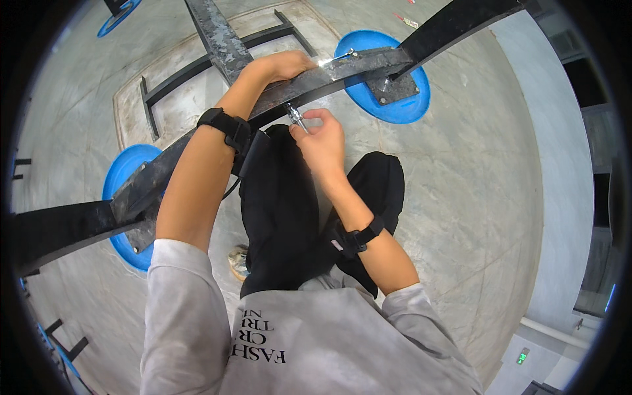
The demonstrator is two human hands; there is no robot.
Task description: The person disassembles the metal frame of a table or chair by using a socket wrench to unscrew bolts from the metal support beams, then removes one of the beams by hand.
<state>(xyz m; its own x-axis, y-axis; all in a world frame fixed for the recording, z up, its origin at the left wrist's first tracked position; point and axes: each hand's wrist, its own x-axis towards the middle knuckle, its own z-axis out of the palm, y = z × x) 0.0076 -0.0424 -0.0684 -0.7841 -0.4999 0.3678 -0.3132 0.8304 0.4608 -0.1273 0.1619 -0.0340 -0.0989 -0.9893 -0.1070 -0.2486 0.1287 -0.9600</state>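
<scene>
A black metal beam (342,74) with scuffed paint runs crosswise in front of me. My left hand (288,66) reaches over its far side, fingers closed at the end of a slim chrome wrench (342,56). The wrench lies along the beam's top, and the fingertips are partly hidden. Below the beam's near edge, my right hand (321,139) pinches a chrome socket tool (295,117) between thumb and fingers. That tool's upper end meets the beam's near side.
Beam ends rest over blue round pads (413,108) at right and left, with bolted plates (393,91). Another black bar (220,39) joins from beyond. A black frame (178,89) lies on a pale board. My knees are close beneath the beam; a dark cable hangs near the left one.
</scene>
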